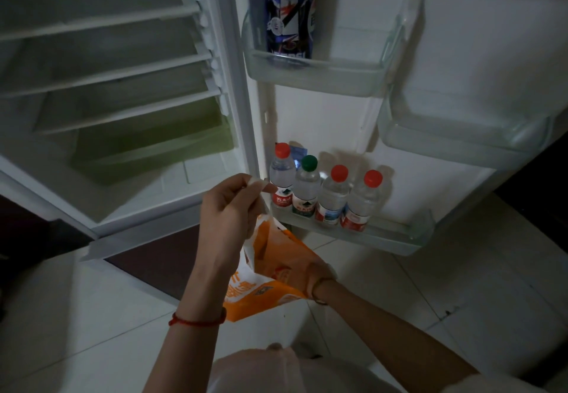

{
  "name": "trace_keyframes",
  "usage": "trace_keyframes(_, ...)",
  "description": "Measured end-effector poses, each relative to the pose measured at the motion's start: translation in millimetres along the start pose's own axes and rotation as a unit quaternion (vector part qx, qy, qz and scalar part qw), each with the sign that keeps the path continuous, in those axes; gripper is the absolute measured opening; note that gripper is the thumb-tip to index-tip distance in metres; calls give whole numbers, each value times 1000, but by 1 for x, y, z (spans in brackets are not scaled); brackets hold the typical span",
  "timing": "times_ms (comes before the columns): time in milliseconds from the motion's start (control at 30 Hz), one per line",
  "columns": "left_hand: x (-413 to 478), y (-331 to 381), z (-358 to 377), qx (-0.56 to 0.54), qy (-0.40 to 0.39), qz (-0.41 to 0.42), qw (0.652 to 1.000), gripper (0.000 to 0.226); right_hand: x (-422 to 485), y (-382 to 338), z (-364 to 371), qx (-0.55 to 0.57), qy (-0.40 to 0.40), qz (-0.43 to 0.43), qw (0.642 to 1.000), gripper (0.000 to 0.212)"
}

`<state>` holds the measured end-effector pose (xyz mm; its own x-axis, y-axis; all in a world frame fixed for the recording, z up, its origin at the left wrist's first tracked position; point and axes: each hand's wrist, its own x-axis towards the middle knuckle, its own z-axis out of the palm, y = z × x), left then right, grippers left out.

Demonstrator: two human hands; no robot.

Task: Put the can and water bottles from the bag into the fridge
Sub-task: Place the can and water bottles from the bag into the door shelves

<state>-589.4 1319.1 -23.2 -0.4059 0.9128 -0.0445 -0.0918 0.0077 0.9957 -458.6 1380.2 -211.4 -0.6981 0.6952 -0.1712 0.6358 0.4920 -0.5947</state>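
An orange and white plastic bag hangs in front of the open fridge. My left hand pinches the bag's white handle and holds it up. My right hand reaches into the bag's mouth; its fingers are hidden inside. A blue can stands in the upper door shelf. Several water bottles, three with red caps and one with a green cap, stand in a row in the bottom door shelf. What the bag holds is hidden.
The fridge interior at left has white wire shelves and a green drawer. Another clear door shelf sits at right. White floor tiles lie below, with a dark strip under the fridge.
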Motion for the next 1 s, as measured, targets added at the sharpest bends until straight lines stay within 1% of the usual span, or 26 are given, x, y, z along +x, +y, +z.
trace_keyframes(33, 0, 0, 0, 2, 2, 1, 1000, 29, -5, 7, 3, -34, -12, 30, 999, 74)
trace_keyframes(67, 0, 0, -1, 3, 5, 1, 1000, 29, -3, 14, 11, -25, -24, 72, 997, 62)
trace_keyframes(100, 1, 1, -3, 3, 7, 1, 1000, 29, -5, 20, 14, -21, -40, 139, 989, 53)
trace_keyframes(133, 1, 1, -4, 4, 8, 0, 1000, 29, -3, 28, 20, 13, -28, 211, 977, 51)
trace_keyframes(167, 1, 1, -5, 5, 9, 0, 1000, 29, -1, 37, 23, 15, -33, 242, 970, 52)
trace_keyframes(200, 1, 1, -6, 4, 9, -1, 1000, 30, 4, 51, 31, 28, -44, 268, 962, 47)
trace_keyframes(233, 0, 1, -6, 2, 9, -1, 1000, 30, 12, 80, 49, 22, -54, 286, 956, 39)
trace_keyframes(267, 0, 1, -6, 0, 8, 1, 1000, 31, 13, 84, 51, 27, -58, 301, 952, 33)
trace_keyframes(300, -1, 3, -5, -1, 6, 3, 1000, 32, 13, 97, 57, 40, -60, 307, 949, 33)
trace_keyframes(333, -2, 3, -5, -1, 5, 5, 1000, 31, 12, 99, 61, 101, -28, 340, 934, 39)
trace_keyframes(367, -2, 4, -5, 1, 5, 7, 1000, 30, 3, 71, 40, 120, -14, 354, 928, 45)
trace_keyframes(400, -1, 3, -5, 5, 7, 7, 1000, 30, -2, 51, 26, 132, 1, 347, 929, 51)
trace_keyframes(433, -1, 3, -5, 11, 9, 6, 1000, 29, -4, 46, 20, 140, 7, 337, 931, 52)
trace_keyframes(467, 0, 3, -5, 16, 9, 5, 1000, 29, -4, 44, 17, 150, -5, 319, 936, 49)
trace_keyframes(500, 0, 2, -6, 17, 10, 2, 1000, 29, -6, 38, 11, 135, -15, 312, 940, 47)
trace_keyframes(533, 0, 2, -6, 13, 11, -3, 1000, 29, -2, 40, 11, 100, -1, 298, 949, 48)
trace_keyframes(567, -1, 1, -7, 6, 14, -10, 1000, 29, -2, 39, 8, 69, 7, 303, 950, 46)
trace_keyframes(633, -1, 0, -8, -7, 19, -24, 999, 30, 1, 41, 5, 33, 13, 290, 956, 32)
trace_keyframes(700, 1, 0, -8, -10, 19, -23, 1000, 29, 1, 37, -2, 46, 11, 264, 963, 10)
trace_keyframes(733, 2, -1, -8, -8, 18, -18, 1000, 29, 2, 35, -5, 37, 28, 244, 969, 8)
trace_keyframes(767, 4, 0, -7, -5, 18, -13, 1000, 29, 2, 31, -9, 13, 43, 237, 971, 10)
trace_keyframes(833, 8, 0, -5, 0, 22, -6, 1000, 27, 0, 25, -20, -62, 77, 205, 974, 23)
trace_keyframes(867, 9, 1, -3, 0, 24, -3, 1000, 26, -1, 22, -24, -97, 78, 190, 974, 32)
trace_keyframes(900, 10, 1, -2, 1, 24, 1, 1000, 26, -6, 21, -30, -96, 69, 183, 976, 39)
trace_keyframes(933, 10, 0, 0, 3, 22, 7, 1000, 26, -9, 17, -36, -83, 65, 183, 977, 42)
trace_keyframes(1000, 11, -1, 5, 13, 17, 15, 1000, 25, -18, 17, -45, -94, 106, 168, 976, 35)
